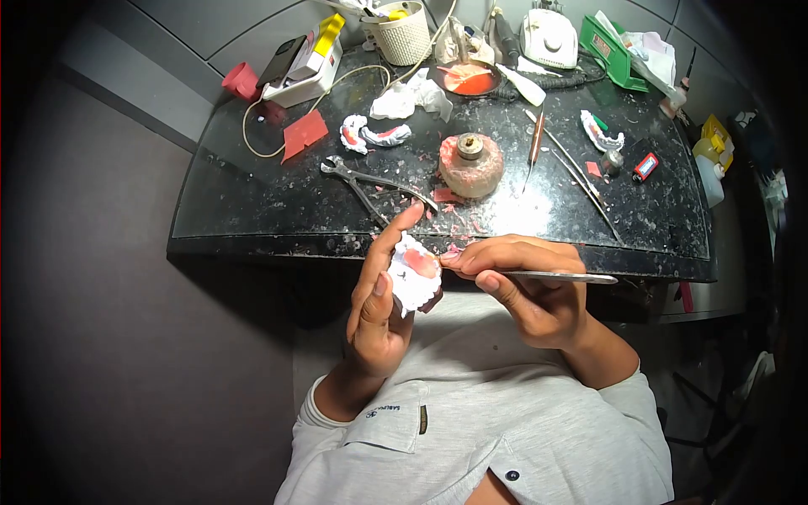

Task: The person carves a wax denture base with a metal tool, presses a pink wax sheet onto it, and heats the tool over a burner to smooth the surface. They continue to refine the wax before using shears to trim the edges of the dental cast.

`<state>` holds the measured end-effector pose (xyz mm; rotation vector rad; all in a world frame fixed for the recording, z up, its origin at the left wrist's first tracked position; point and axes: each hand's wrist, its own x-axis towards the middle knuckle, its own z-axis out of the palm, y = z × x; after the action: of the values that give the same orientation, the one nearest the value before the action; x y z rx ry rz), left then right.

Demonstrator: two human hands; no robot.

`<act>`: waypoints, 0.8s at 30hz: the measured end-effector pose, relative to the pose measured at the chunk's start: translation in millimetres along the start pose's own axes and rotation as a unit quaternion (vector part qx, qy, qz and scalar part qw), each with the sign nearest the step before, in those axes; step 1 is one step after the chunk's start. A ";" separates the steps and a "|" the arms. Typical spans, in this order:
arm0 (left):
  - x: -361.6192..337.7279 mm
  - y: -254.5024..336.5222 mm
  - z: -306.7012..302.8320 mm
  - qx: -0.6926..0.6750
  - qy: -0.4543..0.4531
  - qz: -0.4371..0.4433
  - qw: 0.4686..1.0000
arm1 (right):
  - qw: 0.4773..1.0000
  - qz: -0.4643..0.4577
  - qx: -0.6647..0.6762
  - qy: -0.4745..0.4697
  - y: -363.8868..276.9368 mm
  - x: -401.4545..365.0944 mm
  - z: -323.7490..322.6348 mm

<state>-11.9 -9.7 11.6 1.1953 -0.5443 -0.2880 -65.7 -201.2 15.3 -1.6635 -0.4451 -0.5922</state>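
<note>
Shirt (555, 421), then metal tool (576, 277), sideways toward cast (412, 288)

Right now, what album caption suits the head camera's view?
Left hand holds a pink-patched white cast, right hand a slim metal tool, before a cluttered black bench.

I see the head-worn camera peering forward and steeply down over the grey shirt (555, 429), left hand (379, 332) and right hand (543, 316) close below, black workbench (252, 202) beyond.
</note>
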 end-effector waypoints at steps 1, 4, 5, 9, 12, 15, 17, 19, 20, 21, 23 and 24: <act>-0.3 -0.7 -0.7 0.004 -0.001 0.004 1.000 | 1.000 0.006 -0.004 -0.002 -0.2 -0.4 0.0; -1.2 -3.3 -4.2 0.011 -0.008 0.011 1.000 | 1.000 0.010 0.007 -0.003 0.4 -0.7 0.8; -1.0 -3.8 -4.9 0.013 -0.014 0.014 1.000 | 1.000 0.010 0.006 -0.003 0.5 -0.3 1.0; -0.2 -0.1 -1.8 0.015 -0.010 0.005 1.000 | 1.000 0.006 0.000 -0.004 0.6 -0.5 1.8; -0.4 -1.7 -2.6 0.012 -0.009 0.004 1.000 | 1.000 0.006 0.001 -0.003 0.4 -0.8 2.4; -0.4 -2.6 -2.9 0.004 -0.003 0.004 1.000 | 1.000 0.001 -0.002 -0.004 0.9 -1.3 2.1; -0.4 -3.4 -3.9 0.000 -0.006 0.006 1.000 | 1.000 -0.005 -0.005 -0.004 1.7 -1.9 2.5; 0.5 -3.3 -4.8 0.003 -0.011 0.008 1.000 | 1.000 0.006 0.016 0.004 2.2 -2.5 3.3; 0.8 -3.3 -5.0 0.005 -0.017 0.011 1.000 | 1.000 0.006 0.016 0.004 2.7 -2.8 3.9; 0.6 -3.3 -4.6 0.005 -0.017 0.011 1.000 | 1.000 0.009 0.021 0.007 3.4 -3.0 4.5; -0.1 -3.4 -3.4 -0.002 -0.008 0.009 1.000 | 1.000 0.011 0.024 0.009 3.3 -3.0 4.8; -0.2 -3.4 -3.5 -0.002 -0.008 0.009 1.000 | 1.000 0.013 0.020 0.005 2.9 -3.0 4.5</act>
<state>-9.9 -8.0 7.5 1.1849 -0.5684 -0.2839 -65.7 -197.1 10.6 -1.6248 -0.4239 -0.5690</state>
